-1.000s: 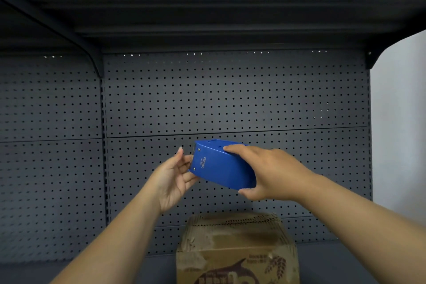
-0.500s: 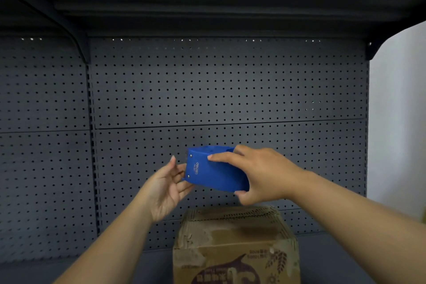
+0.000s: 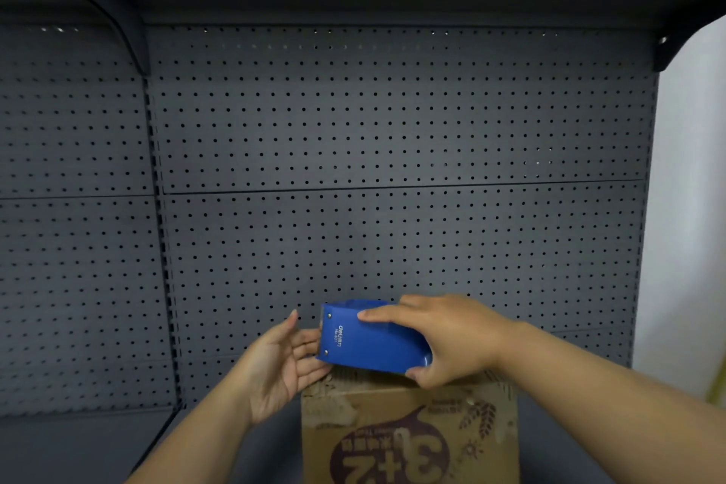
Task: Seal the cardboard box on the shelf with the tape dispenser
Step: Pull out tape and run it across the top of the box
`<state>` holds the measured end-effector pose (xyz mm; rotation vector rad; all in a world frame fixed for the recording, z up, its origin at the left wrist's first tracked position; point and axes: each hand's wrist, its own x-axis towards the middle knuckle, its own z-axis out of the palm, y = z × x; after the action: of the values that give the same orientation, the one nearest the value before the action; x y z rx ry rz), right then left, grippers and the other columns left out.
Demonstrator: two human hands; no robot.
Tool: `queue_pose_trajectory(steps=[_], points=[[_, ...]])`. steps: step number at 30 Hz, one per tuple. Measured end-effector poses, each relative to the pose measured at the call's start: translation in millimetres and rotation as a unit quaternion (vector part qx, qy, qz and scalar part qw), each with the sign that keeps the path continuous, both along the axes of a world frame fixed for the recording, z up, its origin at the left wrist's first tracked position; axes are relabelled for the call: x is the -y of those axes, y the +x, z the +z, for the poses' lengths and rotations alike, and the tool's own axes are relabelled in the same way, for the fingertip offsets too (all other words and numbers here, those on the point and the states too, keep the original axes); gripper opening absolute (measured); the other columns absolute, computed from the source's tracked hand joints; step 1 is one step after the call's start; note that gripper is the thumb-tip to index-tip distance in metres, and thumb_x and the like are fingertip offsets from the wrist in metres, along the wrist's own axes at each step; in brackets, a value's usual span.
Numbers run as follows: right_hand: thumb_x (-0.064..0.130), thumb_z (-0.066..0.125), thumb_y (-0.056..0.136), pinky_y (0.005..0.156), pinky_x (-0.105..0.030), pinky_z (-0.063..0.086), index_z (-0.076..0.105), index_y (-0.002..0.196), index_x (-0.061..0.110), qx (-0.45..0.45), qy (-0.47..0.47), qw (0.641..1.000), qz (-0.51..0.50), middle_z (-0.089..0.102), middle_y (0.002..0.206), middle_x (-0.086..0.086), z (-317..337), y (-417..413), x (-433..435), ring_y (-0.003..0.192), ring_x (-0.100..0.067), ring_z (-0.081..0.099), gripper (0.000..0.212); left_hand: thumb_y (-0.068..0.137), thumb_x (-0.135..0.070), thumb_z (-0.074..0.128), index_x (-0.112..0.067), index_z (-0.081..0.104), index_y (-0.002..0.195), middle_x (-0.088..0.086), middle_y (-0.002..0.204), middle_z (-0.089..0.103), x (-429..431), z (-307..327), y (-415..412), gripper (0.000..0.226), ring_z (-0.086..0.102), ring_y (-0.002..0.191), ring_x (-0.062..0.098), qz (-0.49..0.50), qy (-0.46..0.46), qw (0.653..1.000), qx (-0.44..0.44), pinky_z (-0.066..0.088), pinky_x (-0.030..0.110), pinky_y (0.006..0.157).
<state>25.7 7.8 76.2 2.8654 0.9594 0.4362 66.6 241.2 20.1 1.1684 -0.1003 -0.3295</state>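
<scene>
Our right hand point(image 3: 451, 338) is clamped over the stiff, light tape dispenser point(image 3: 369, 342); our left hand point(image 3: 283, 361) stays spread beside that grip, seemingly seeking the tape end above the cardboard box point(image 3: 408, 428).

Single head view, facing forward at pegboard point(image 3: 393, 169), close.

A blue tape dispenser point(image 3: 369, 342) with small white lettering lies on its side just above the top of the cardboard box point(image 3: 408, 436). The brown box, printed with dark upside-down "3+2" artwork, stands on the dark shelf point(image 3: 78, 444), its top flaps closed
</scene>
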Motion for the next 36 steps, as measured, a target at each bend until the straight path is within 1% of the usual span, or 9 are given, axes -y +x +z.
queue_pose_trajectory(steps=[3,5,9,13,17,21,29,32,36], points=[[0.047,0.06,0.079,0.07,-0.028,0.038,0.007,0.139,0.054,0.017,-0.005,1.0,0.011,0.047,0.109,0.004,-6,3,1,0.085,-0.016,0.049,0.08,0.094,-0.042,0.036,0.002,0.062,0.093,0.015,0.079,0.076,-1,-4,2,0.051,0.074,0.067,0.026,0.004,-0.015,1.0,-0.002,0.059,0.034,0.064],[0.059,0.058,0.078,0.073,-0.03,0.04,0.0,0.139,0.054,0.028,-0.024,0.999,0.013,0.046,0.113,0.003,-6,2,2,0.084,-0.017,0.048,0.085,0.094,-0.043,0.036,0.001,0.061,0.092,0.015,0.079,0.076,-2,-5,2,0.051,0.074,0.067,0.026,0.003,-0.014,1.0,-0.005,0.059,0.034,0.062],[0.077,0.059,0.063,0.072,-0.027,0.032,-0.009,0.14,0.05,0.058,-0.073,0.996,0.002,0.042,0.119,0.0,-6,0,1,0.084,-0.015,0.04,0.107,0.093,-0.044,0.038,0.002,0.061,0.096,0.016,0.083,0.075,-2,-7,3,0.051,0.074,0.07,0.027,0.001,-0.014,1.0,-0.007,0.06,0.035,0.064],[0.065,0.06,0.072,0.084,-0.036,0.04,-0.01,0.139,0.05,0.114,-0.057,0.992,0.001,0.042,0.119,-0.004,-10,4,1,0.101,-0.024,0.045,0.098,0.093,-0.043,0.038,0.003,0.061,0.098,0.018,0.087,0.072,-2,-7,5,0.051,0.074,0.068,0.026,0.004,-0.02,1.0,-0.01,0.059,0.035,0.063],[0.045,0.053,0.077,0.085,-0.039,0.043,-0.013,0.14,0.046,0.144,-0.01,0.989,-0.009,0.039,0.119,-0.008,-24,6,-3,0.102,-0.028,0.044,0.091,0.094,-0.042,0.037,0.002,0.061,0.099,0.017,0.084,0.074,-1,-5,7,0.05,0.074,0.067,0.026,0.002,-0.02,1.0,-0.012,0.06,0.034,0.06],[0.04,0.053,0.074,0.088,-0.046,0.047,-0.009,0.142,0.043,0.156,0.003,0.988,-0.017,0.041,0.129,-0.017,-40,11,-5,0.103,-0.035,0.048,0.092,0.095,-0.038,0.038,0.002,0.06,0.098,0.016,0.08,0.073,0,-5,10,0.046,0.073,0.064,0.026,0.008,-0.013,1.0,-0.016,0.06,0.034,0.059],[0.03,0.054,0.079,0.101,-0.044,0.032,-0.026,0.136,0.041,0.138,0.01,0.99,-0.022,0.024,0.14,-0.015,-39,17,-8,0.117,-0.034,0.035,0.098,0.096,-0.035,0.038,0.002,0.059,0.104,0.018,0.095,0.066,0,-4,15,0.043,0.073,0.064,0.024,0.007,-0.012,1.0,-0.027,0.06,0.032,0.058],[0.029,0.057,0.078,0.099,-0.045,0.035,-0.025,0.137,0.04,0.145,0.004,0.989,-0.033,0.026,0.139,-0.015,-40,20,-9,0.116,-0.034,0.037,0.101,0.095,-0.034,0.04,0.0,0.06,0.103,0.018,0.097,0.066,-1,-5,14,0.041,0.073,0.066,0.024,0.009,-0.021,0.999,-0.03,0.06,0.032,0.06],[0.032,0.067,0.076,0.085,-0.044,0.046,-0.015,0.14,0.042,0.164,0.01,0.985,-0.054,0.042,0.127,-0.015,-40,27,-11,0.102,-0.033,0.049,0.105,0.092,-0.03,0.047,-0.003,0.061,0.092,0.016,0.094,0.067,0,-3,13,0.031,0.074,0.065,0.023,0.023,-0.014,0.999,-0.026,0.06,0.033,0.061]])
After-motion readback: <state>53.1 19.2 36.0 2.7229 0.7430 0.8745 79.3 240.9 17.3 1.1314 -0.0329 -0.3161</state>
